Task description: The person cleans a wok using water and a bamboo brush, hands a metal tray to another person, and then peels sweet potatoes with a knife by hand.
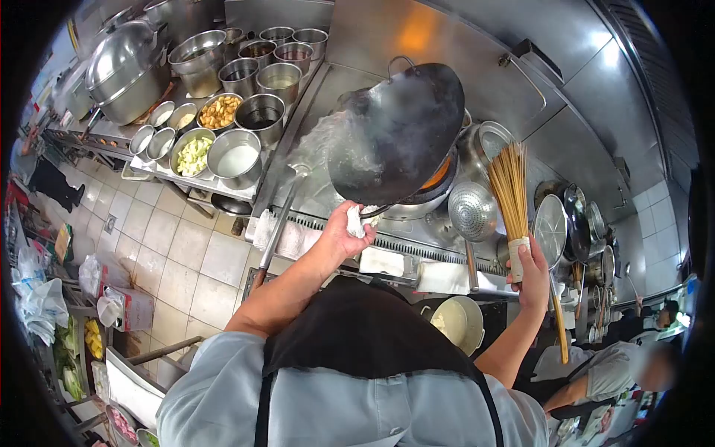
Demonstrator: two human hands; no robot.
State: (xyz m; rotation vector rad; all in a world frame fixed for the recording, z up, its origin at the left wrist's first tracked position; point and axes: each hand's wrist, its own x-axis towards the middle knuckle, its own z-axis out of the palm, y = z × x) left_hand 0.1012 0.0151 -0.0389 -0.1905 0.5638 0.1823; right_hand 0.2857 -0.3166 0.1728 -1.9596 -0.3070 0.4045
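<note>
Closest in, a pot point(471, 325) sits by the apron point(357, 328). The right grip point(527, 270) is closed round the bound end of a brush point(509, 195), bristles up. The left grip point(354, 231) is closed on a cloth point(357, 222) at the handle of the wok point(406, 138), which tilts, steaming, over a lit burner point(439, 186). Beyond, at left, bowls and tins point(234, 158) crowd the table point(112, 138)
</note>
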